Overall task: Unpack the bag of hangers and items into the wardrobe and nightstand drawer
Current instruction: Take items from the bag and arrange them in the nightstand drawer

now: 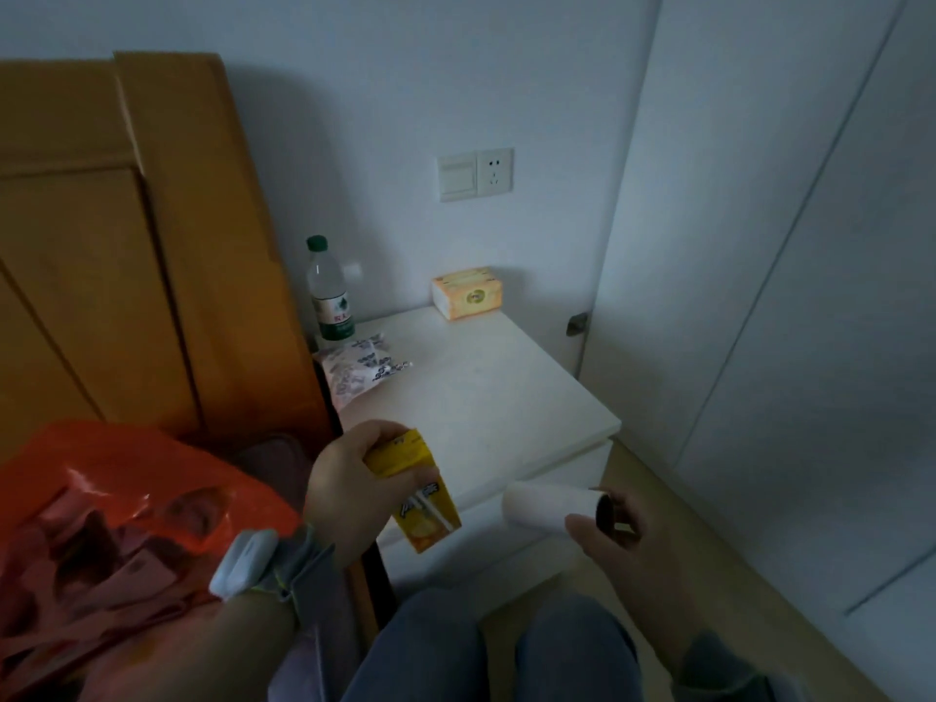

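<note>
The red plastic bag (126,458) is running off the left and bottom edges, its pinkish contents blurring into vague shapes. The left hand (349,478) is covering the top of the yellow juice carton (425,514), whose print is smearing. The right hand (618,539) is partly hiding the dark end of the white roll (547,506).

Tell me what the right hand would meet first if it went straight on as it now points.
Probably the yellow juice carton gripped by the left hand: the right hand and its white roll aim leftward at it. Depth is unclear; it might reach the nightstand front.
</note>
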Demonstrator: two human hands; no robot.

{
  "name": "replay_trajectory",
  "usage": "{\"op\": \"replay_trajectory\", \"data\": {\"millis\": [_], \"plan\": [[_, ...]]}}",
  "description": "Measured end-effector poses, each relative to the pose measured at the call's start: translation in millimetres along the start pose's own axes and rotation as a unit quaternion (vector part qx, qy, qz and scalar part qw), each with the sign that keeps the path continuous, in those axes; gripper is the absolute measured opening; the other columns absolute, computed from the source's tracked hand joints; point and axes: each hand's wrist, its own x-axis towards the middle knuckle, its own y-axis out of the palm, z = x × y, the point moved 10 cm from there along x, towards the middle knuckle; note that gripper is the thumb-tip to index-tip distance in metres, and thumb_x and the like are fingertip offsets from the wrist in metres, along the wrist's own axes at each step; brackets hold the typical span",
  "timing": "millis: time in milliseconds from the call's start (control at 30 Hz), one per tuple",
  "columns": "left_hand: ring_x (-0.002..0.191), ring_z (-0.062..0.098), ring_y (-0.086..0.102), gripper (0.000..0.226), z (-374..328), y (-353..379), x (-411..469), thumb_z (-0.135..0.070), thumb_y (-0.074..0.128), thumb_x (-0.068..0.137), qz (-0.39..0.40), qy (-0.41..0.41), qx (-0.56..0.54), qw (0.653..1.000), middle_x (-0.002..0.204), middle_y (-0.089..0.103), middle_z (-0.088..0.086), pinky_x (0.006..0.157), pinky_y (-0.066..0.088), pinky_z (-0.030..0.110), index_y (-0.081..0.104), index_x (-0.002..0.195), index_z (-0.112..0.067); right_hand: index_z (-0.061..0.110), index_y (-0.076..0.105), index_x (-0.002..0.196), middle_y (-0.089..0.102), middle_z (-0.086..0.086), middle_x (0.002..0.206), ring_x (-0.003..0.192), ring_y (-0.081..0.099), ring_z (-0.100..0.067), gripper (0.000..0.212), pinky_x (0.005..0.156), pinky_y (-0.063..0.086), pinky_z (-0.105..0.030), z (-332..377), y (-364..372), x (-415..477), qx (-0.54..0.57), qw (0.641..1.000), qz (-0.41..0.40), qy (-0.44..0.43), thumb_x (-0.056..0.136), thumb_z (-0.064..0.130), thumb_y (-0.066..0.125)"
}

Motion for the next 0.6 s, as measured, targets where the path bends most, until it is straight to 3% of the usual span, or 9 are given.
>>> {"op": "replay_trajectory", "data": {"millis": [100, 200, 267, 433, 600], "plan": [[0.076, 0.007, 0.062, 0.036, 4, 12, 26, -0.025, 0.086, 0.061, 0.01, -0.008, 0.008, 1.0, 0.085, 0.066, -0.01, 0.06, 0.045, 0.015, 0.06, 0.083, -0.037, 0.031, 0.061, 0.092, 0.067, 0.004, 0.097, 0.084, 0.066, -0.015, 0.025, 0.072, 0.057, -0.034, -7, -6, 21, -0.002, 1.0, -0.027, 0.006, 0.074, 0.023, 0.076], [0.078, 0.009, 0.062, 0.037, 8, 17, 61, -0.028, 0.085, 0.062, 0.02, -0.02, 0.028, 0.999, 0.089, 0.065, -0.009, 0.064, 0.049, 0.02, 0.064, 0.092, -0.032, 0.027, 0.062, 0.093, 0.068, -0.002, 0.094, 0.076, 0.066, -0.012, 0.025, 0.055, 0.049, -0.015, -11, -6, 45, 0.002, 0.999, -0.039, 0.015, 0.075, 0.017, 0.076], [0.079, 0.008, 0.062, 0.038, 5, 19, 92, -0.03, 0.084, 0.064, 0.025, -0.017, 0.048, 0.998, 0.09, 0.064, -0.011, 0.068, 0.051, 0.023, 0.062, 0.095, -0.033, 0.024, 0.061, 0.099, 0.067, -0.001, 0.096, 0.077, 0.065, -0.009, 0.027, 0.049, 0.046, -0.01, -7, -2, 67, -0.003, 0.999, -0.03, 0.014, 0.077, 0.017, 0.074], [0.089, 0.014, 0.06, 0.038, 2, 21, 183, -0.04, 0.079, 0.066, 0.006, -0.003, 0.099, 0.995, 0.095, 0.061, -0.011, 0.084, 0.053, 0.04, 0.058, 0.098, -0.038, 0.019, 0.058, 0.108, 0.061, 0.001, 0.104, 0.087, 0.063, -0.011, 0.03, 0.052, 0.048, -0.011, 24, 21, 138, -0.002, 1.0, -0.007, -0.021, 0.081, 0.018, 0.071], [0.087, 0.018, 0.059, 0.039, -1, 19, 284, -0.04, 0.072, 0.075, -0.01, 0.017, 0.188, 0.982, 0.096, 0.062, -0.002, 0.077, 0.05, 0.031, 0.06, 0.107, -0.022, 0.033, 0.056, 0.1, 0.063, 0.01, 0.102, 0.087, 0.065, -0.009, 0.026, 0.062, 0.048, -0.016, 49, 51, 216, -0.008, 0.998, -0.003, -0.056, 0.08, 0.025, 0.071]]}}
